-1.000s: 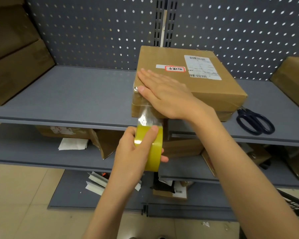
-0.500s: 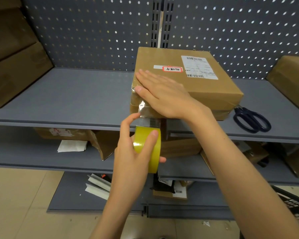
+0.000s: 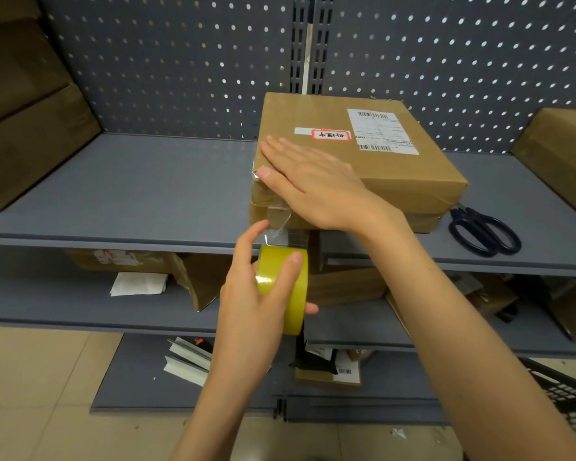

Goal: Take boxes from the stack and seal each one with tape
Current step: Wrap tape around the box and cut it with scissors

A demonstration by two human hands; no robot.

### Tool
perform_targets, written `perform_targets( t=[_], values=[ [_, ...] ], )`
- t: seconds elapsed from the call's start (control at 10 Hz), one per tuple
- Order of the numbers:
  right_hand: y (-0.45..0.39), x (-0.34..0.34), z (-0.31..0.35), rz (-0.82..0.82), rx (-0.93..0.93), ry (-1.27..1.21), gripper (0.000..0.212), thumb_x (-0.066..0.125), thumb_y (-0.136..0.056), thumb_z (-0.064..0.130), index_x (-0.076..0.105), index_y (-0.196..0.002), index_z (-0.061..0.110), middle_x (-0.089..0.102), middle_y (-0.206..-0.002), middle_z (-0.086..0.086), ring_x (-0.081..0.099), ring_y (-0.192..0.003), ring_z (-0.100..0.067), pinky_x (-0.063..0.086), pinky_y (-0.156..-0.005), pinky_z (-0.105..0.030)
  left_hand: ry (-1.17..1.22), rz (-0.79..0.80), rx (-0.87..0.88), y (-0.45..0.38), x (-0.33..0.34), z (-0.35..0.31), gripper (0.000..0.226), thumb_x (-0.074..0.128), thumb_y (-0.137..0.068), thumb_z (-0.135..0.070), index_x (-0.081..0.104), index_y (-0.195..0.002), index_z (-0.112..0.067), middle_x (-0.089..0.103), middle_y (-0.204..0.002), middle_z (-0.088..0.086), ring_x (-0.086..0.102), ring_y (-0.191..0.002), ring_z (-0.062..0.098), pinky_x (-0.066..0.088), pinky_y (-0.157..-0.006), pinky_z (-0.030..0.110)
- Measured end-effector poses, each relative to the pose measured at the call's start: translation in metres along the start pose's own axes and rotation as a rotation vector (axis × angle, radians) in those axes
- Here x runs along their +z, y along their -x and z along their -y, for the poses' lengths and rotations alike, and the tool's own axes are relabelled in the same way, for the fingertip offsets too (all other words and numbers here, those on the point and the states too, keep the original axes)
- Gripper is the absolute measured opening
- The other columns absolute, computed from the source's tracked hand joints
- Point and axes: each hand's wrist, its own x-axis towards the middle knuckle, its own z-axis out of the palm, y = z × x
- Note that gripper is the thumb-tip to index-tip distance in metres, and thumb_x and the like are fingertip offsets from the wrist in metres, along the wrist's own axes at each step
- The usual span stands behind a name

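Now, grip: the left hand (image 3: pixel 253 304) was curled round the yellow roll of packing tape (image 3: pixel 285 287), index finger raised toward the clear strip, thumb across the roll's face.
Other hand: the right hand (image 3: pixel 313 184) lay flat, fingers straight, on the brown cardboard box with a white shipping label (image 3: pixel 389 168), pressing the taped near-left corner.
Strip: the clear tape strip (image 3: pixel 280 227) ran from that corner down the box's front side to the roll, just below the shelf edge.
Change: a second earlier the roll hung lower with a longer strip; it had since come up toward the box, and the left index finger had lifted off the roll. I judge the strip was being laid down the side, or readied for tearing.
Box position: on the grey metal shelf (image 3: pixel 147 194), near its front edge, against the perforated back panel.
Scissors: one black-handled pair (image 3: pixel 484 232) lay on the shelf just right of the box.
Count: one tape roll, one pair of scissors, one box in hand; further brown boxes stood at the shelf's left and right ends, partly cut off, so not countable.
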Motion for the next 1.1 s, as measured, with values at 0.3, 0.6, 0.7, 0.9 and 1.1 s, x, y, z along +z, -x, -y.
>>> perform_targets(
  t=[0.3, 0.6, 0.7, 0.9, 1.1],
  values=[
    [0.000, 0.000, -0.001, -0.009, -0.003, 0.002, 0.055, 0.018, -0.104, 0.042, 0.012, -0.153, 0.019, 0.007, -0.161, 0.007, 0.004, -0.146, -0.005, 0.005, -0.111, -0.018, 0.005, 0.013, -0.024, -0.003, -0.002, -0.004, 0.055, 0.059, -0.090, -0.024, 0.039, -0.141, -0.034, 0.063, -0.101, -0.011, 0.070, -0.056, 0.018, 0.058, -0.061, 0.024],
    [0.000, 0.002, -0.001, -0.023, -0.009, 0.007, 0.055, 0.019, -0.104, 0.043, 0.012, -0.153, 0.019, 0.008, -0.160, 0.007, 0.004, -0.146, -0.005, 0.005, -0.113, -0.019, 0.069, 0.051, -0.102, -0.008, -0.007, -0.013, 0.041, 0.057, -0.092, -0.018, 0.050, -0.130, -0.033, 0.060, -0.100, -0.003, 0.067, -0.052, 0.017, 0.052, -0.048, 0.019],
    [-0.001, 0.003, -0.001, -0.033, -0.014, 0.008, 0.055, 0.019, -0.104, 0.043, 0.013, -0.153, 0.019, 0.008, -0.160, 0.007, 0.005, -0.146, -0.005, 0.005, -0.113, -0.020, 0.099, 0.059, -0.114, -0.008, -0.008, -0.016, 0.037, 0.058, -0.091, -0.017, 0.052, -0.122, -0.036, 0.059, -0.103, -0.001, 0.066, -0.053, 0.015, 0.050, -0.047, 0.018],
    [-0.001, 0.004, -0.002, -0.054, -0.022, 0.007, 0.054, 0.018, -0.104, 0.041, 0.014, -0.153, 0.019, 0.010, -0.160, 0.006, 0.006, -0.146, -0.005, 0.005, -0.113, -0.020, 0.116, 0.056, -0.094, -0.008, -0.009, -0.018, 0.030, 0.059, -0.091, -0.018, 0.054, -0.110, -0.040, 0.061, -0.110, 0.005, 0.067, -0.054, 0.016, 0.051, -0.049, 0.019],
    [0.002, 0.012, -0.001, -0.175, -0.033, 0.126, 0.053, 0.021, -0.104, 0.042, 0.021, -0.152, 0.019, 0.018, -0.159, 0.005, 0.012, -0.146, -0.007, 0.006, -0.112, -0.020, 0.120, 0.055, -0.085, -0.009, -0.009, -0.018, 0.029, 0.059, -0.090, -0.019, 0.055, -0.112, -0.036, 0.064, -0.105, 0.007, 0.068, -0.055, 0.015, 0.053, -0.051, 0.020]
  ],
)
